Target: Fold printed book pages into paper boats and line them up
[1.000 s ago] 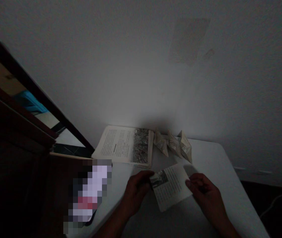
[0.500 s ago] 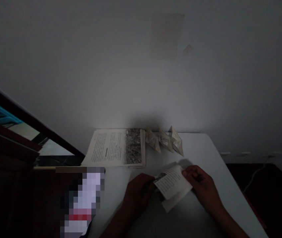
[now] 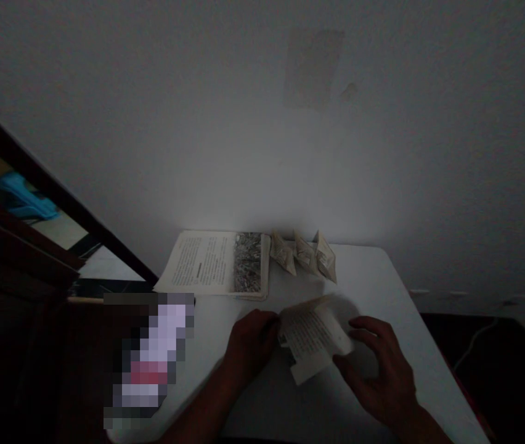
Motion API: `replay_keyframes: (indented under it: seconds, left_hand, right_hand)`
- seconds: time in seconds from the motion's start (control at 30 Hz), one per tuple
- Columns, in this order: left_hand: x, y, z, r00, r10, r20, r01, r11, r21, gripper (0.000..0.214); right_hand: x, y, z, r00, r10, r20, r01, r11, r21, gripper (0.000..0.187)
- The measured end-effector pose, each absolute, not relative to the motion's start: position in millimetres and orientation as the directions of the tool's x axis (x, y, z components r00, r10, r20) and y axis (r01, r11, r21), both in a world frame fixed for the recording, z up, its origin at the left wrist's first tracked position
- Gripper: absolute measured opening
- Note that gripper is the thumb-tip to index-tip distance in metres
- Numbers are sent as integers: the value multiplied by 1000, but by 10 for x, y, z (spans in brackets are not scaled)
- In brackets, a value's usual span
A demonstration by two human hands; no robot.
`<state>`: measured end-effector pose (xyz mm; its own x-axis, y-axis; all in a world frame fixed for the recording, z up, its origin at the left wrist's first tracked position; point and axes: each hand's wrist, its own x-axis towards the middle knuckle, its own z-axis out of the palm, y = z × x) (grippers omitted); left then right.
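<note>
A folded sheet of printed paper (image 3: 311,336) is held over the white table, its layers slightly parted. My left hand (image 3: 254,338) pinches its left edge between thumb and fingers. On the other side my right hand (image 3: 378,364) has thumb and fingers spread apart; the thumb tip is at the paper's lower right edge, and whether it touches I cannot tell. Beyond the paper, three folded paper boats (image 3: 306,254) stand in a row by the wall. Left of them lies an open book (image 3: 207,262) with text and a dark picture on its page.
The white table (image 3: 368,271) stands against a grey wall (image 3: 198,123). A blurred-out pale object (image 3: 161,345) lies at its left edge. Dark wooden furniture (image 3: 13,296) is at the left, and a pale cable (image 3: 472,342) runs down at the right.
My right hand has let go of the paper's right edge and opened, moving slightly right. The folded sheet has tilted and its layers have spread. My left hand keeps its hold.
</note>
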<state>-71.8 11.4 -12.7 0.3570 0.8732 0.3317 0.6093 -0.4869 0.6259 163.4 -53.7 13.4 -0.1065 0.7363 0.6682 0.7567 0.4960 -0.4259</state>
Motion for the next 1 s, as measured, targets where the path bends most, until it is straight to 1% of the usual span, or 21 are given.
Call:
replay_keyframes:
  seconds: [0.07,0.13,0.2,0.27,0.33,0.4,0.5,0.57,0.67,0.73,0.87,1.0]
  left_hand:
    - [-707,118,-130,348,880,323,622,-475,622,17]
    - [-699,122,-134,349,883,314,633,-469,616,17]
    - [-692,127,-137,361,879,312,637,-477,606,17]
    - [-687,133,-137,388,863,324,634,-505,586,17]
    - [-683,140,-133,413,842,347,643,-539,544,17]
    - [-679,147,-129,401,835,375,690,-545,476,18]
    - [-672,160,-130,327,855,401,792,-480,377,27]
    - [-667,166,-131,330,856,398,814,-472,339,32]
    - [-667,167,-121,402,832,383,784,-529,326,33]
    - [-671,154,-105,444,821,360,760,-558,334,32]
    - [-673,101,-80,522,793,315,724,-607,329,27]
    - [-667,55,-91,540,771,339,725,-630,278,21]
  right_hand:
    - [1561,-585,127,-260,714,650,726,588,-356,40]
    - [1482,-588,114,-405,716,569,708,639,-301,44]
    - [1413,-551,87,-502,712,491,692,671,-265,41]
    - [1365,-498,45,-555,707,438,688,686,-237,34]
    - [1341,-450,1,-580,703,411,685,694,-220,28]
    - [1334,-420,-35,-586,709,392,689,691,-219,22]
    - [1342,-401,-57,-583,727,363,704,675,-220,17]
    - [1351,-392,-52,-593,730,341,703,675,-222,16]
    - [1362,-373,-41,-607,725,325,689,684,-241,14]
    - [1367,-360,-48,-600,723,341,681,686,-256,13]
    - [1370,-346,-89,-593,722,358,674,687,-269,13]
    - [1365,-351,-98,-585,722,369,680,685,-260,14]
